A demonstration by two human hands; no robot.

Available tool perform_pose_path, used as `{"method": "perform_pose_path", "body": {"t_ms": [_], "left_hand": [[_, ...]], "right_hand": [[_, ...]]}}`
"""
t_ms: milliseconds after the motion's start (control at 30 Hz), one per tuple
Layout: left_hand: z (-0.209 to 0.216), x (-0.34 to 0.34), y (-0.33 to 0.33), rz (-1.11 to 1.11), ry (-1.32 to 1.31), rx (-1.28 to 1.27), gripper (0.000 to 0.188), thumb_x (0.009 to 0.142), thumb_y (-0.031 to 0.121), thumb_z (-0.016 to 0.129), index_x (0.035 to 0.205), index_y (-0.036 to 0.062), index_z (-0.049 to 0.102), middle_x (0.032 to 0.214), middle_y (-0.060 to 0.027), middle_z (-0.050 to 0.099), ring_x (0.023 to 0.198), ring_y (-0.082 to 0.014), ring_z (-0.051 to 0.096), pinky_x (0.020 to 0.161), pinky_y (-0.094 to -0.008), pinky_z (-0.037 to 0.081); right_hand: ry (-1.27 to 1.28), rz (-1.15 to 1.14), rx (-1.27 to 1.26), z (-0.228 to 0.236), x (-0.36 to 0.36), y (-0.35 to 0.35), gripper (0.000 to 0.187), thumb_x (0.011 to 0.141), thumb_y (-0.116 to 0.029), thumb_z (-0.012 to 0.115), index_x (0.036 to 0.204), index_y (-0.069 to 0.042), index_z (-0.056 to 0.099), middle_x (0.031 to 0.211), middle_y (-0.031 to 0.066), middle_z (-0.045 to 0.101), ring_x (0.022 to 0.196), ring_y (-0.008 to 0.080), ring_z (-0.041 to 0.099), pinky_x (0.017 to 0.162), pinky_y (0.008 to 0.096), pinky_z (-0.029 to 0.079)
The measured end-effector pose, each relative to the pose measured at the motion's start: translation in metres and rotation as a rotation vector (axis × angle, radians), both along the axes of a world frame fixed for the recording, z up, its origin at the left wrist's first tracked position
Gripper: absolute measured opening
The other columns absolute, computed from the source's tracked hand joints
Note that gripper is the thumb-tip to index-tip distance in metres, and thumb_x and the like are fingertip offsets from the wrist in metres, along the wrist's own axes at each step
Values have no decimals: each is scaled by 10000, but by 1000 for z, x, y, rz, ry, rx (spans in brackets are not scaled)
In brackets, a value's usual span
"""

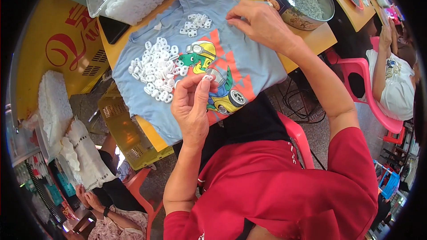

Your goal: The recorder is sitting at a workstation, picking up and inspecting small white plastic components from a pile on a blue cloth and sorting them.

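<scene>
My left hand (192, 100) is raised over the front of a light blue printed T-shirt (262, 64) spread on the table. Its thumb and forefinger pinch a small white plastic piece (208, 78). At the shirt's far right, my right hand (254, 21) hovers low with its fingertips drawn together, and whatever they may hold is too small to make out. A big heap of white two-holed plastic pieces (155, 69) lies on the shirt, left of the cartoon print. Beyond the print is a smaller group of white square pieces (195, 24).
A round tin (298, 21) full of small metal parts stands right of my right hand. Clear tubs (95, 6) of white pieces and a black phone (113, 29) sit at the back left. A yellow crate (129, 129) is below the yellow table (327, 40). Other people sit at both sides.
</scene>
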State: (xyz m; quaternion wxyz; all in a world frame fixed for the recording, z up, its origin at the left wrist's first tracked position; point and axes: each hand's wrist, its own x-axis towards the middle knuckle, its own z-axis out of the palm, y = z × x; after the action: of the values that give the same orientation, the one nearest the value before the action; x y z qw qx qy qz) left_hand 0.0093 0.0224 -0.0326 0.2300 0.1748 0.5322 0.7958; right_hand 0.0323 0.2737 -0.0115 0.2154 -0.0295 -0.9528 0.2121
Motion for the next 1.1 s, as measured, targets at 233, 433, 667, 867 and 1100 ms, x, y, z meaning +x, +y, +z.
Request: {"method": "perform_pose_path", "body": {"t_ms": [233,433,667,867,1100], "left_hand": [[-1,2,-1,-8,44,-15,120,955,44,589,1064,-7,581,970,-81,653,842,-125,627,772,-264,509],[0,2,-1,-10,55,-35,120,955,43,589,1065,-6,580,971,-79,652,842,-124,627,771,-261,507],[0,-1,-1,-5,-5,11,136,954,73,601,1060,-10,580,939,-78,661,829,-121,624,766,-257,502],[-2,-1,-1,-4,-19,29,139,953,83,606,1055,-8,580,917,-82,665,812,-120,621,769,-258,498],[-4,-2,-2,-7,-27,64,141,954,89,607,1055,-6,582,927,-77,664,817,-116,618,773,-256,495]], "right_hand": [[-2,57,-17,-1,-6,-19,142,840,-162,673,884,-26,672,882,118,636,820,324,624,707,396,486],[-67,35,66,-5,-12,-23,126,839,-159,661,891,-44,660,875,109,621,794,335,617,685,414,485],[-82,53,148,-2,-8,-25,115,844,-166,648,881,-57,647,874,105,611,810,329,618,680,416,485],[-151,53,200,5,-11,-21,113,837,-158,645,897,-62,644,908,102,610,837,330,620,687,418,486],[-15,31,51,19,-3,-15,141,840,-140,640,928,-31,635,864,126,650,743,294,629,682,379,492]]}}
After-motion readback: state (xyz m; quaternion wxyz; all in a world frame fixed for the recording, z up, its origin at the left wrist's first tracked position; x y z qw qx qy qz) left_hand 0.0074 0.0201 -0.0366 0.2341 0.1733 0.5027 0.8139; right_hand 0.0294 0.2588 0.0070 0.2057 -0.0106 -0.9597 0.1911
